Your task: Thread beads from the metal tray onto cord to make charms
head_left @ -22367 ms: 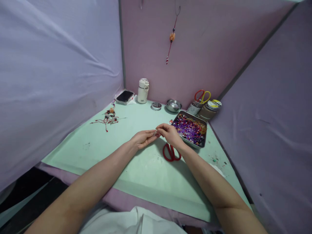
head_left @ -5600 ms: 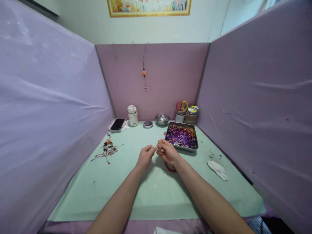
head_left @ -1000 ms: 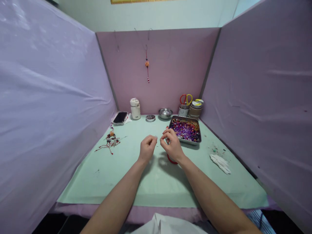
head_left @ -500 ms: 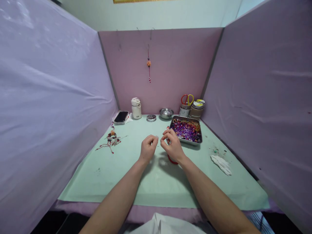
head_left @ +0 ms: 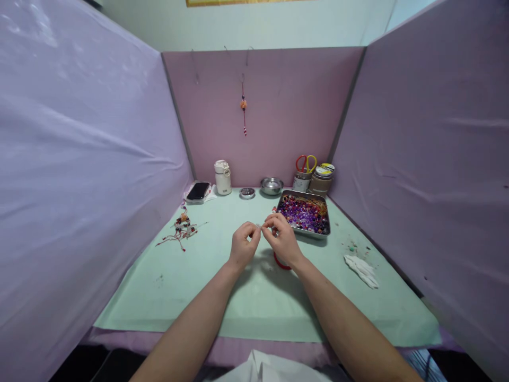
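My left hand [head_left: 244,245] and my right hand [head_left: 281,240] meet fingertip to fingertip above the middle of the table. Thumb and forefinger of each are pinched together. Something tiny and pale shows at the fingertips, too small to name. Under my right hand, part of a red ring-shaped thing [head_left: 281,262] lies on the cloth, mostly hidden by the wrist. Just beyond that hand stands a metal tray [head_left: 308,233] full of purple, red and orange beads [head_left: 301,213].
Beaded red cords [head_left: 183,228] lie at left, near a phone [head_left: 198,191]. Along the back stand a white bottle [head_left: 222,178], a small round tin [head_left: 247,193], a steel bowl [head_left: 271,185] and jars with scissors [head_left: 306,163]. A white glove [head_left: 361,270] lies right. A beaded pendant [head_left: 243,105] hangs behind.
My two hands have come closer together, the left shifting slightly right, so that their fingertips now meet. The things on the table stay where they were.
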### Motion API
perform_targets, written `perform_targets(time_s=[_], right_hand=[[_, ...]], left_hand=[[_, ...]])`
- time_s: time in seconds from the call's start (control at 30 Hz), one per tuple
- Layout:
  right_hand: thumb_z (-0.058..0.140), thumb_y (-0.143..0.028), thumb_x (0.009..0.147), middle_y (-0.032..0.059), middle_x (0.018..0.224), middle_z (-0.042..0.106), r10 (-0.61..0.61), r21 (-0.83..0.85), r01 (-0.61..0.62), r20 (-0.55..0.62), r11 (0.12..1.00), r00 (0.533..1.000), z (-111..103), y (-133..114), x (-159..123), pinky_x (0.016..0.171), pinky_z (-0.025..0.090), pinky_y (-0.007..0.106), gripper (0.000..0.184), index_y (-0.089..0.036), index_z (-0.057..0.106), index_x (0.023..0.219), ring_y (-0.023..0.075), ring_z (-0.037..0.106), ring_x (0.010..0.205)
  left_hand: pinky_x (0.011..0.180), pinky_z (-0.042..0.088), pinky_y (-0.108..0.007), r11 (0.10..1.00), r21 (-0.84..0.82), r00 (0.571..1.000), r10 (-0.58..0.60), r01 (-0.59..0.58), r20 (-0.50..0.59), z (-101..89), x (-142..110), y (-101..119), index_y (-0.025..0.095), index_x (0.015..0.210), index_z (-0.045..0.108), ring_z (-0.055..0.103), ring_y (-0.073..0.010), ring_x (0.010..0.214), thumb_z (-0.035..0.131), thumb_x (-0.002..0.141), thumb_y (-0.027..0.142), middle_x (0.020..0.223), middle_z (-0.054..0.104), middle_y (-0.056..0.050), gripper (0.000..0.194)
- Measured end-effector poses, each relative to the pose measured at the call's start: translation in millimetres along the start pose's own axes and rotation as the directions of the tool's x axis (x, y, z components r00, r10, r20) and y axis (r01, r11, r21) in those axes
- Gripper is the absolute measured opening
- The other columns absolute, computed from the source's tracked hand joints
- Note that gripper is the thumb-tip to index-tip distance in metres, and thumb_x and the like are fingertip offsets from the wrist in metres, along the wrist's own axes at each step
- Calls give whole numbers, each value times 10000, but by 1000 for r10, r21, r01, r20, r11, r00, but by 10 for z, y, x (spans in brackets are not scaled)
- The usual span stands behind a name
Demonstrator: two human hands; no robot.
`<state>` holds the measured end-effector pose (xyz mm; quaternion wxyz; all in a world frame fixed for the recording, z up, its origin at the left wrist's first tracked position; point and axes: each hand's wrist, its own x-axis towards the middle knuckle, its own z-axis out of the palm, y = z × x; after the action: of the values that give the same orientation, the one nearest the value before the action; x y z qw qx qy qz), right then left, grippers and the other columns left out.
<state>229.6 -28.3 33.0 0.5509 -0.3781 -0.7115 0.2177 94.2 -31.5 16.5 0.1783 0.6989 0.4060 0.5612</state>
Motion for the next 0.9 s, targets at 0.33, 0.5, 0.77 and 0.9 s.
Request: perform_targets(time_s=[0.33, 0.5, 0.77, 0.9], right_hand=[[554, -311, 821, 26, 761, 591, 157, 109, -163, 61, 981, 986, -4, 49, 1, 661, 414, 287, 136, -189, 591, 772, 155, 525, 699], [650, -321, 725, -19, 702, 556, 287, 325, -338, 196, 883, 938, -73, 101, 47, 602, 386, 264, 244, -197, 560, 915, 127, 491, 635], [714, -337, 671, -56, 641, 506, 373, 358, -585, 510, 728, 775, -299, 154, 100, 494, 273, 218, 423, -180, 569, 1037, 67, 362, 516], [723, -335, 662, -46, 650, 517, 392, 319, -602, 526, 732, 755, -313, 156, 98, 488, 287, 213, 408, -178, 594, 1016, 71, 381, 530]], left_hand=[[655, 368, -276, 982, 157, 994, 107, -105, -1, 10, -14, -28, 198, 598, 433, 449, -141, 673, 439, 870, 215, 635, 449, 1, 272], [672, 383, -290, 976, 175, 991, 120, -129, 60, 5, -24, -14, 201, 614, 441, 466, -154, 703, 426, 873, 216, 658, 471, -13, 260], [689, 403, -305, 966, 155, 963, 172, -205, 206, 15, -35, -23, 201, 639, 472, 468, -156, 706, 421, 871, 211, 679, 489, -22, 238], [699, 403, -301, 961, 144, 950, 196, -235, 244, 27, -36, -42, 198, 638, 472, 469, -155, 718, 421, 873, 208, 679, 485, -17, 241]])
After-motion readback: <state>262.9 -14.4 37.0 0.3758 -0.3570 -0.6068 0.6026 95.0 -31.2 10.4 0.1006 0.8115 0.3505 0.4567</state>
